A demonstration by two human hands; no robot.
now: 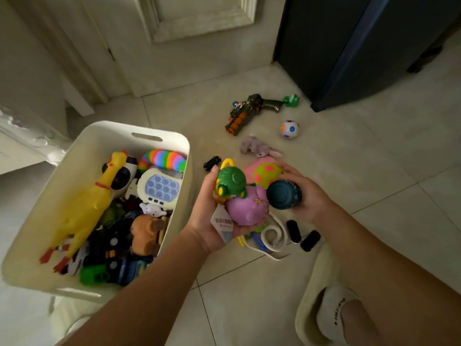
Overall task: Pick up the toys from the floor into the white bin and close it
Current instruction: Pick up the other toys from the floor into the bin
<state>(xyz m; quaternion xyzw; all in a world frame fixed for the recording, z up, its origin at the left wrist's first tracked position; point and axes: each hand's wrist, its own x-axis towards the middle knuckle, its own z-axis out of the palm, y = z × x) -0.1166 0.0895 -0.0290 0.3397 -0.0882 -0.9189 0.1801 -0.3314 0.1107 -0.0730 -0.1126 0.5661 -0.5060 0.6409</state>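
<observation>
left hand (203,216) cups purple pig (243,211), green toy (230,181); right hand (310,196) grips teal can (283,194), perhaps.

Both hands full, forearms stretched forward.
Left hand (208,218) palm-up, fingers cupped under a purple toy (245,211) and green toy (230,182); right hand (310,196) curled round a dark cylinder (283,194) beside them.

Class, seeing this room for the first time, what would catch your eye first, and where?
A yellow rubber chicken lies in the white bin at left. At centre, the left hand holds a green toy and a purple pig; the right hand grips a dark cylinder.
</observation>
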